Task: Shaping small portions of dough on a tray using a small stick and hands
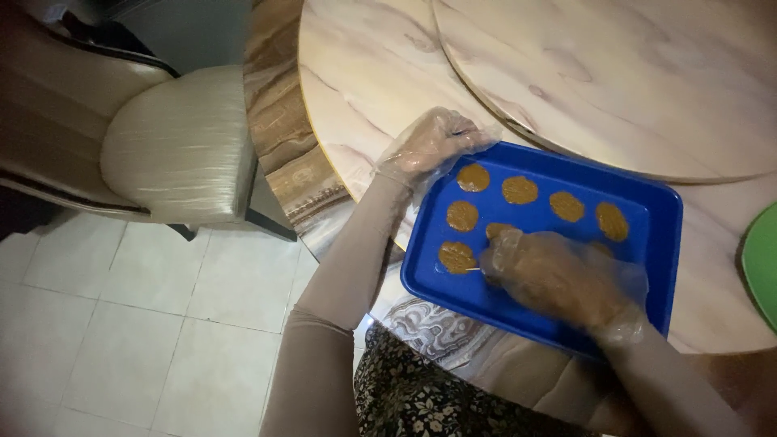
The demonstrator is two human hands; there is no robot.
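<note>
A blue plastic tray [647,212] lies on the marble table near its front edge. Several flat round brown dough pieces [519,189] lie on it in rows. My left hand [429,144], in a clear plastic glove, rests on the tray's far left corner and steadies it. My right hand [558,279], also gloved, hovers low over the tray's front part with fingers curled around a thin stick whose tip touches the brown piece at the front left [457,256]. It covers part of another piece.
A round raised marble turntable [615,73] fills the table's middle. A green plate edge [762,263] shows at the right. A cream cushioned chair [174,146] stands at the left on a white tiled floor [121,324].
</note>
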